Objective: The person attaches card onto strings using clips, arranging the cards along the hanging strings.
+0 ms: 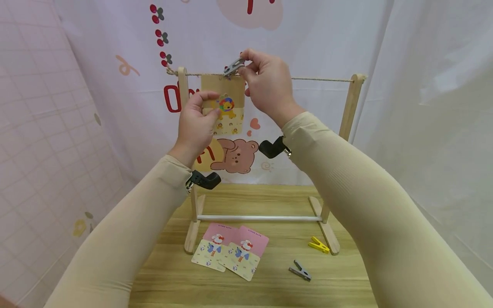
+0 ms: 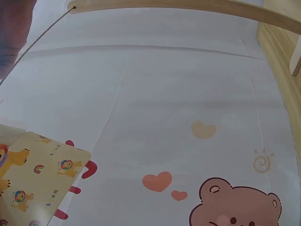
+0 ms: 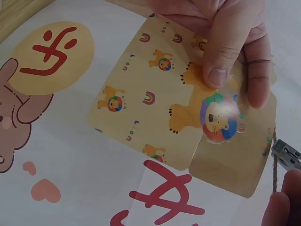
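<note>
Head: left hand grips lion card at rope, probably steadying it; right hand fingers pinch gray clip at card's top edge; rabbit cards, yellow clip, second gray clip on tabletop, not blocking
Left wrist: card partly shown, can't tell grip
Right wrist: left thumb covers some card, clear of clip

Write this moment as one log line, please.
left hand: holds lion card | right hand: pinches gray clip at rope | table: two rabbit cards, second gray clip, yellow clip
</note>
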Tool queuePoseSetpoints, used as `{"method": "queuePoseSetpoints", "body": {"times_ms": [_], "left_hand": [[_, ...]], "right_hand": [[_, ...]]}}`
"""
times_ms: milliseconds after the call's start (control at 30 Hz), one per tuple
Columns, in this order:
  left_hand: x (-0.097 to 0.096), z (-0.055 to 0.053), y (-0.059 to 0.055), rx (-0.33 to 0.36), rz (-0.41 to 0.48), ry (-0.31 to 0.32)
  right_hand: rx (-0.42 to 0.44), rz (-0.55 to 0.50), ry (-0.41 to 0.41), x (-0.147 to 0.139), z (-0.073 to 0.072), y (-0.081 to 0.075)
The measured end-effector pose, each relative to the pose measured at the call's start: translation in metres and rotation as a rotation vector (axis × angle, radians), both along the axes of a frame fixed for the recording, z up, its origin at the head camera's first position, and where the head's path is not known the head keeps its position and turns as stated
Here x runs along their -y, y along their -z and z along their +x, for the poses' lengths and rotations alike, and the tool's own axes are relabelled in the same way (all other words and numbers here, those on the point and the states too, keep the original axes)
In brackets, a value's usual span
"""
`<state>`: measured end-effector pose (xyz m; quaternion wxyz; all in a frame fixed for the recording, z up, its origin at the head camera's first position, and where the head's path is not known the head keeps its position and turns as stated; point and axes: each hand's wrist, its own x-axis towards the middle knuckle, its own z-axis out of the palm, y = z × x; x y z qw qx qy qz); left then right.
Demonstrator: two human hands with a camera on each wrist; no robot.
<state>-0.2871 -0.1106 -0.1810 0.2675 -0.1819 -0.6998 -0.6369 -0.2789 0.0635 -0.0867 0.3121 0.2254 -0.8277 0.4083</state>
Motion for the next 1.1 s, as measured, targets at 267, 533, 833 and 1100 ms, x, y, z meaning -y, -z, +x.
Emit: {"method": "queuePoseSetpoints", "body": {"times_ms": [267, 533, 833, 1100], "left_hand": [[-0.002, -0.003, -0.0003, -0.02, 0.019, -0.004], [-0.0049, -0.0073, 0.0028, -0.03, 0.062, 0.015], [-0.0038, -0.0082, 0.004, -0.045, 0.081, 0.031], [-0.0027, -0.0092, 0.0064, -0.053, 0.089, 0.05]], "right_hand": [[0.021, 0.034, 0.029, -0.0007, -0.0007, -0.0043], [0.06, 0.053, 0.025, -0.0007, -0.0009, -0.0058], [0.088, 0.049, 0.01, 0.0005, 0.0002, -0.0077], [0.154, 0.023, -0.012, -0.0039, -0.0013, -0.0077]]}}
